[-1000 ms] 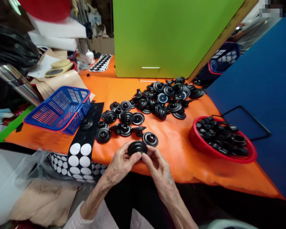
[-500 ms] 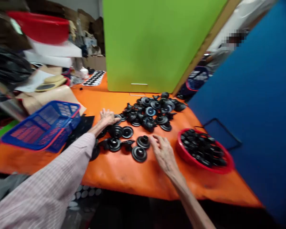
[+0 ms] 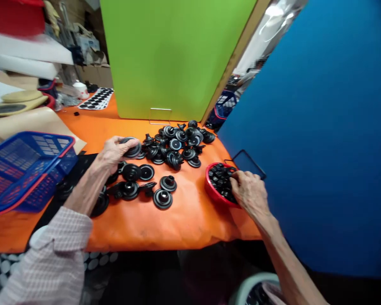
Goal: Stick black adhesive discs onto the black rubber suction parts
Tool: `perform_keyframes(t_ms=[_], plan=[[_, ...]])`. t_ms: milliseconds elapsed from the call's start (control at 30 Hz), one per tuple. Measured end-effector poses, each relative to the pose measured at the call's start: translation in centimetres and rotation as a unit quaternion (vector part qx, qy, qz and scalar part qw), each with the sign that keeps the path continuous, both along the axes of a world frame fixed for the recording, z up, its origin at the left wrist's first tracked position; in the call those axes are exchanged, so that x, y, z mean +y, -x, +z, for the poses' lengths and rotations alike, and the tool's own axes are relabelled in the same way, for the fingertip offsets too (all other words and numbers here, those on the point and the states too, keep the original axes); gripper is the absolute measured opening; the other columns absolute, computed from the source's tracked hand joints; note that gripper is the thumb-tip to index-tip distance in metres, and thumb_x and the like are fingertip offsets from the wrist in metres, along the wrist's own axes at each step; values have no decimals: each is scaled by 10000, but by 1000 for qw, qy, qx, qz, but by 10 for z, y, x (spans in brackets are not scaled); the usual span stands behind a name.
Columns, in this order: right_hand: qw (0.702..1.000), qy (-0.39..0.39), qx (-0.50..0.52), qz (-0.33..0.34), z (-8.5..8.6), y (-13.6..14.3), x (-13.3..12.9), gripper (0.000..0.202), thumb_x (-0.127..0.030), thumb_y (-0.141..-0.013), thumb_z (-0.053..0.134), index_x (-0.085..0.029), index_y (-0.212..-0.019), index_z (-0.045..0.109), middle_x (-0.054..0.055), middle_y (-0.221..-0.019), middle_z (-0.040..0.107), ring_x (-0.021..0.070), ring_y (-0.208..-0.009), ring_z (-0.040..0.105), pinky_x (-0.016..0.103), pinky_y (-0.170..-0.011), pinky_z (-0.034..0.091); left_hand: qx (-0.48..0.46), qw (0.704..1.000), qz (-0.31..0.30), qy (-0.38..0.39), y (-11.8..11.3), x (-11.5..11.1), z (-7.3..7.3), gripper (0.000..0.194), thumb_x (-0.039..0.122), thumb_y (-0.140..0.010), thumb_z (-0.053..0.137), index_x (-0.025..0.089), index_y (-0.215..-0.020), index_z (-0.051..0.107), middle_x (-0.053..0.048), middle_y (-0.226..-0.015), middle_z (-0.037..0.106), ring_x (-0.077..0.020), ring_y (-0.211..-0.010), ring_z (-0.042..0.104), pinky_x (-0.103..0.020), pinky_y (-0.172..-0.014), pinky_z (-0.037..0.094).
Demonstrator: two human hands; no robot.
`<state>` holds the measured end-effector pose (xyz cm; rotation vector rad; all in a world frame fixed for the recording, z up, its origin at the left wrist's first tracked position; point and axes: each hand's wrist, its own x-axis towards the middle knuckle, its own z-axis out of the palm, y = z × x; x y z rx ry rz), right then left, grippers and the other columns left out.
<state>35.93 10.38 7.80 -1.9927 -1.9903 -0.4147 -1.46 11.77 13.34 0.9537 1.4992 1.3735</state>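
Observation:
My left hand (image 3: 111, 153) pinches a black stepped disc (image 3: 131, 148) between thumb and fingers, held just above the orange tabletop. Beside it lies a loose pile of similar black discs with raised centre hubs (image 3: 175, 145), some hub up and some on their sides. More of these discs (image 3: 163, 198) are scattered nearer to me, a few partly behind my left forearm. At the right, my right hand (image 3: 250, 190) reaches into a red bowl (image 3: 212, 192) full of small black parts (image 3: 220, 180). Its fingers are curled among the parts, and the fingertips are partly hidden.
A blue plastic basket (image 3: 28, 169) stands at the left on the orange table (image 3: 190, 224). A green panel (image 3: 178, 55) rises behind the pile and a blue panel (image 3: 320, 127) at the right. A sheet of black round stickers (image 3: 97, 98) lies at the back left. Someone is partly visible behind the panels.
My left hand has picked up a black disc at the pile's edge. My right hand has moved right, from beside the scattered discs into the red bowl. The view has swung right.

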Motion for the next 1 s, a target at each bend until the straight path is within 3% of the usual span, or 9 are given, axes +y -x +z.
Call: perform_keyframes(t_ms=[100, 200, 300, 367, 433, 500, 633, 767, 1000], plan=[[999, -19, 28, 22, 3, 1, -2, 235, -265, -835, 391, -166, -811, 602, 188, -833, 613, 327, -824, 552, 478, -727, 436, -163, 986, -30, -4, -13, -47, 2, 296, 275, -716, 736, 133, -879, 533, -39, -818, 652, -161, -698, 660, -321, -654, 559], [985, -13, 154, 79, 14, 19, -20, 220, -344, -826, 434, -197, -788, 592, 145, -808, 628, 284, -775, 560, 443, -728, 448, -242, 967, -73, 41, -27, -96, -18, 316, 332, -741, 738, 136, -914, 561, -71, -858, 673, -190, -732, 679, -322, -641, 566], [910, 132, 355, 170, 13, 55, -51, 281, -460, -853, 472, -215, -814, 604, 58, -775, 644, 201, -711, 578, 331, -664, 470, -306, 939, -120, 101, -37, -133, -48, 322, 320, -779, 710, 165, -1035, 591, -91, -1014, 673, -217, -866, 675, -386, -723, 584], [850, 245, 417, 209, 1, 80, -69, 334, -488, -875, 444, -204, -789, 596, 34, -745, 637, 175, -690, 583, 290, -630, 472, -317, 930, -135, 129, -42, -149, -64, 295, 295, -794, 700, 161, -1042, 612, -94, -1059, 661, -215, -931, 654, -415, -777, 585], [851, 266, 404, 203, -18, 96, -79, 334, -466, -883, 426, -202, -745, 579, 29, -721, 624, 174, -682, 587, 294, -639, 476, -305, 933, -136, 134, -45, -157, -75, 270, 285, -789, 709, 140, -1004, 633, -99, -1070, 653, -213, -960, 639, -418, -802, 584], [894, 209, 355, 174, -36, 100, -84, 309, -420, -892, 409, -209, -739, 576, 35, -723, 605, 189, -697, 593, 322, -679, 484, -295, 938, -128, 130, -47, -161, -79, 283, 289, -780, 719, 136, -1004, 640, -103, -1091, 647, -222, -980, 636, -422, -819, 581], [925, 136, 298, 192, -57, 90, -89, 266, -354, -915, 400, -215, -1021, 600, 55, -878, 590, 203, -822, 608, 349, -768, 503, -312, 936, -110, 120, -47, -163, -78, 315, 312, -785, 706, 135, -1037, 641, -120, -1126, 649, -250, -1021, 638, -451, -867, 563], [920, 125, 296, 226, -52, 98, -103, 230, -321, -898, 464, -201, -1047, 591, 70, -912, 588, 210, -820, 606, 373, -764, 518, -326, 936, -82, 109, -50, -163, -80, 323, 280, -769, 709, 127, -1043, 633, -117, -1115, 649, -242, -993, 642, -455, -856, 567], [866, 92, 396, 290, -24, 157, -139, 207, -243, -923, 521, -202, -1122, 561, 41, -904, 604, 153, -761, 595, 299, -720, 536, -255, 960, -88, 77, -61, -165, -89, 364, 329, -779, 697, 160, -1087, 604, -89, -1078, 667, -230, -999, 640, -385, -841, 566]])
